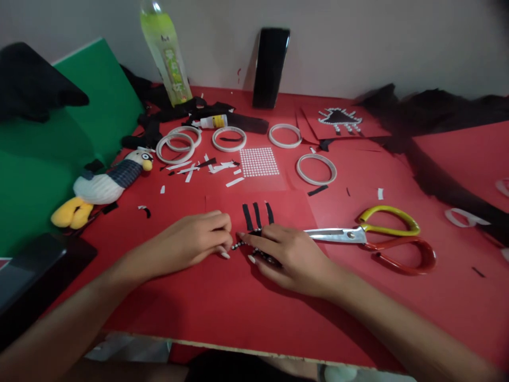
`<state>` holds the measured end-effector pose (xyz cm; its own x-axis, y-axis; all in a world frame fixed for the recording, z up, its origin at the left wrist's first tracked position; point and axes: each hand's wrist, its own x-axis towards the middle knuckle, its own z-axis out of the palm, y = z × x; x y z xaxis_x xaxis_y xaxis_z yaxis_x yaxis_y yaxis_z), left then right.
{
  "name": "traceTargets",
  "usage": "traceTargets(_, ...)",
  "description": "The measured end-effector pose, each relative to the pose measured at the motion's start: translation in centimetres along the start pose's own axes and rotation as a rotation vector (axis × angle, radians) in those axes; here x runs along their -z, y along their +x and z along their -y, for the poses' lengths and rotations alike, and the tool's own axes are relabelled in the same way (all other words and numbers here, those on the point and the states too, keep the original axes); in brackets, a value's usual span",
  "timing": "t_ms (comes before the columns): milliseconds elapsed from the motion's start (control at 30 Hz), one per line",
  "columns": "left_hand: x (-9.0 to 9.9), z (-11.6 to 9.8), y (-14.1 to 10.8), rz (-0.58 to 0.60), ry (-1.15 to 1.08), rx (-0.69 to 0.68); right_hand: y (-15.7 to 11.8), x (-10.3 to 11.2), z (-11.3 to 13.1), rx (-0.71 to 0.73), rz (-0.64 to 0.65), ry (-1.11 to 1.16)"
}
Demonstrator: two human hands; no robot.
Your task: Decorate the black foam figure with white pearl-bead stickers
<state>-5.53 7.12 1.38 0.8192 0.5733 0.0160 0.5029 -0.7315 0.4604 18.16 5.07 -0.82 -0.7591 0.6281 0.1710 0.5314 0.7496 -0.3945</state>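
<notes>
two bare hands work low over a red sheet of paper (292,204) on a red-covered table (167,307). the left hand (202,239) curls with its fingers drawn in close together at the left end of a short row of small silvery beads (238,245); whether the fingertips pinch the row, i cannot tell. the right hand (296,257) lies palm down, thumb and forefinger a little apart, over a dark, bead-edged piece (272,260) that it mostly hides. the bead row runs between the two hands, and three narrow black strips (257,215) stand side by side just beyond the right hand.

to the right, large metal scissors with one yellow and one red handle (352,235) lie with the blade tips hidden behind the right hand. farther back sit a square grid of white pearl-like beads (260,162), several white rings of tape (317,170), a small white glue bottle with a yellow label (214,122) and scattered white paper scraps (234,182). a plush bird with yellow feet (103,185) lies at the left, and a black phone (271,69) leans upright against the wall.
</notes>
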Motion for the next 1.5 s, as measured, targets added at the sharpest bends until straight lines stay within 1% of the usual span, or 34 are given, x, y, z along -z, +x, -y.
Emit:
traceTargets(67,0.6,0.5,-0.4,0.031,-0.015,0.069,0.0,0.0,0.0,0.003,-0.007,-0.001)
traceTargets(167,1.1,0.8,-0.6,0.001,-0.043,0.154,0.0,-0.1,0.0,0.005,-0.013,-0.006)
traceTargets(233,1.1,0.7,-0.6,-0.034,-0.072,0.161,0.0,-0.2,-0.1,0.006,-0.017,-0.006)
traceTargets(333,0.9,0.4,-0.5,-0.073,-0.079,0.128,0.0,-0.3,-0.1,0.007,-0.019,-0.005)
traceTargets(400,0.8,0.3,-0.4,-0.141,-0.067,0.132,-0.1,-0.3,-0.1,0.017,-0.034,-0.007)
traceTargets(467,0.8,0.3,-0.5,-0.25,-0.056,0.184,-0.2,-0.2,0.0,0.043,-0.114,-0.018)
traceTargets(567,1.0,0.4,-0.5,-0.409,-0.055,0.264,-0.5,0.4,0.5,0.079,-0.332,-0.062)
traceTargets(600,1.0,0.4,-0.5,-0.439,-0.062,0.272,-0.6,0.5,0.8,0.087,-0.363,-0.072)
traceTargets(633,0.9,0.4,-0.5,-0.453,-0.07,0.27,-0.6,0.6,1.0,0.099,-0.348,-0.073)
traceTargets(667,0.8,0.5,-0.4,-0.452,-0.074,0.268,-0.5,0.6,1.2,0.117,-0.289,-0.063)
traceTargets(767,0.3,0.7,-0.1,-0.384,-0.051,0.278,-0.2,0.1,1.5,0.163,-0.009,-0.001)
traceTargets(800,0.1,0.8,0.0,-0.351,-0.039,0.28,0.0,-0.1,1.4,0.161,0.04,0.01)
traceTargets(833,-0.1,0.9,0.1,-0.319,-0.034,0.274,0.0,-0.2,1.4,0.153,0.057,0.012)
traceTargets(933,-0.5,1.3,0.2,-0.214,-0.029,0.238,0.2,-0.4,1.3,0.105,0.045,0.011)
traceTargets(1000,-0.7,1.5,0.1,-0.165,-0.015,0.241,0.2,-0.4,1.2,0.081,0.08,0.045)
traceTargets(1067,-0.8,1.4,0.1,-0.13,0.004,0.265,0.2,-0.4,1.2,0.07,0.12,0.089)
traceTargets(1133,-0.9,1.4,0.1,-0.107,0.021,0.277,0.4,-0.3,1.1,0.073,0.133,0.116)
traceTargets(1200,-0.9,1.6,0.1,-0.116,0.049,0.284,0.5,-0.2,1.1,0.077,0.132,0.137)
traceTargets(1267,-0.8,2.4,0.1,-0.174,0.103,0.319,0.5,0.0,1.0,0.074,0.131,0.155)
traceTargets(1300,-0.7,3.0,0.1,-0.229,0.143,0.353,0.5,0.1,1.1,0.074,0.129,0.161)
traceTargets(1400,-0.1,4.9,-0.1,-0.449,0.268,0.473,0.4,0.2,1.3,0.097,0.101,0.148)
traceTargets(1500,0.2,5.8,-0.4,-0.639,0.313,0.543,0.2,0.2,1.3,0.121,-0.007,0.062)
